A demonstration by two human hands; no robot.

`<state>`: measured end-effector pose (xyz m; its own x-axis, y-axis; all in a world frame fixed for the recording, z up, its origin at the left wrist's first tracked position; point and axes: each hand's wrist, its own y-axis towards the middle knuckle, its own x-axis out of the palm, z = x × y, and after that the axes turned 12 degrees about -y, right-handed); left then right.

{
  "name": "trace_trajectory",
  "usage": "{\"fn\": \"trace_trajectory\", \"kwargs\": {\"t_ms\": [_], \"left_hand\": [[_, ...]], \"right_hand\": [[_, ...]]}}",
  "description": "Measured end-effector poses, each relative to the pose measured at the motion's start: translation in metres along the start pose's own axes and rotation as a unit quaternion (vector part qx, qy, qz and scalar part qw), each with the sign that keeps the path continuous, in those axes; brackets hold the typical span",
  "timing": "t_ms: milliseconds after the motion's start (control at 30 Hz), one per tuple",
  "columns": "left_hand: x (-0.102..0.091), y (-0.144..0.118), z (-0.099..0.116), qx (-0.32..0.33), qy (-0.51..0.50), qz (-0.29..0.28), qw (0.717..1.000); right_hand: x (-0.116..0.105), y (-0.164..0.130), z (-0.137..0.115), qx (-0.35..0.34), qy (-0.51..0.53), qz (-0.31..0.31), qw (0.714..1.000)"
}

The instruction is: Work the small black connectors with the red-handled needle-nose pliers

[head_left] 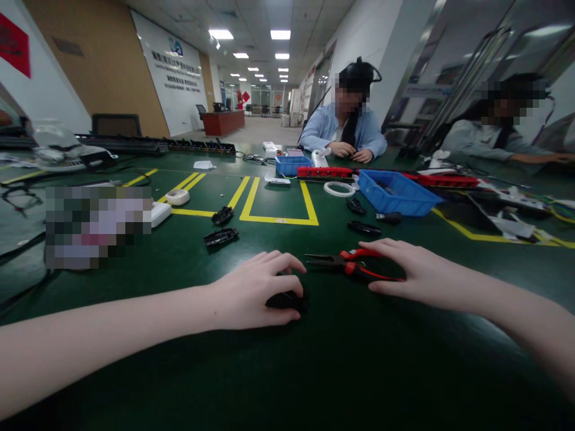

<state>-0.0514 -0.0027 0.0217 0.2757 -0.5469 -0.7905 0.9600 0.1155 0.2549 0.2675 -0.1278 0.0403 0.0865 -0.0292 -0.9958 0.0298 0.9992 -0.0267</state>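
The left hand (256,290) curls over a small black part (287,299) on the green worktop (314,371), near its near edge. The right hand (404,269) lies flat, fingers spread, on the handles of red pliers (345,263) just beside it.

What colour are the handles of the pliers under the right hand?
The pliers have red handles with black trim; the head view shows this, beside the right hand.
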Motion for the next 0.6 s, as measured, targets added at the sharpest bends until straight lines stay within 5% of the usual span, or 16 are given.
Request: {"fn": "trace_trajectory", "kwargs": {"t_ms": [300, 600], "left_hand": [[0.003, 0.004, -0.009, 0.018, -0.004, -0.007, 1.000], [0.000, 0.005, -0.011, 0.017, 0.015, -0.011, 1.000]], "right_hand": [[0.008, -0.006, 0.000, -0.004, 0.089, 0.044, 0.995], [0.021, 0.006, -0.043, 0.025, 0.107, 0.174, 0.979]]}}
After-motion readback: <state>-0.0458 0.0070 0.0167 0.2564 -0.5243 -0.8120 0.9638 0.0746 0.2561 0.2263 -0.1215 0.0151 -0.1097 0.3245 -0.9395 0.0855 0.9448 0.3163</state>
